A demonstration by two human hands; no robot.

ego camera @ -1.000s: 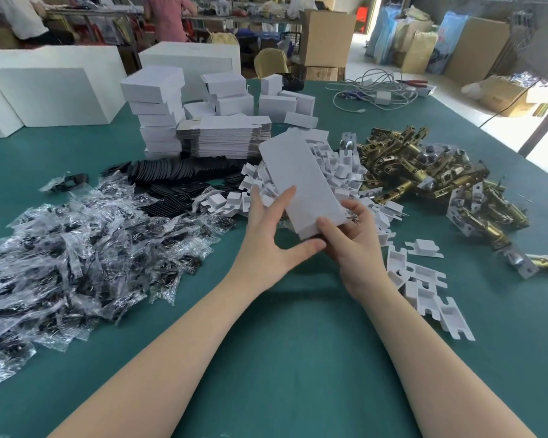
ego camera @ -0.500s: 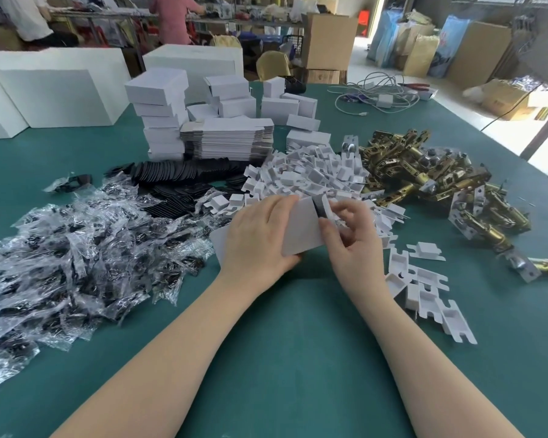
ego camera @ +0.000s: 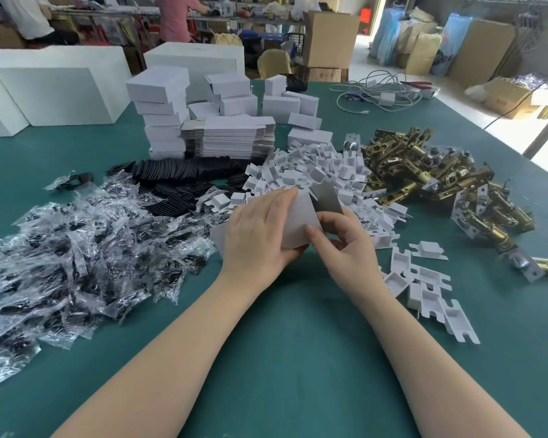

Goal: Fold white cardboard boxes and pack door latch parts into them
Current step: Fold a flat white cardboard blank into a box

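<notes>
Above the green table (ego camera: 282, 358), both hands are holding a flat white cardboard box (ego camera: 298, 222): left hand (ego camera: 260, 235) gripping its smooth panel, right hand (ego camera: 345, 245) pinching the grey-lined flap (ego camera: 326, 199).

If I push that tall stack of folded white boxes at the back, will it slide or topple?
The stack of folded white boxes would likely topple: it is tall, narrow and unevenly aligned. The boxes look like thin cardboard, so probably light. The green table cover may grip the bottom box.

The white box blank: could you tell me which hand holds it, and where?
Both: the left hand covers the box blank's left part, and the right hand pinches its right end.
</notes>
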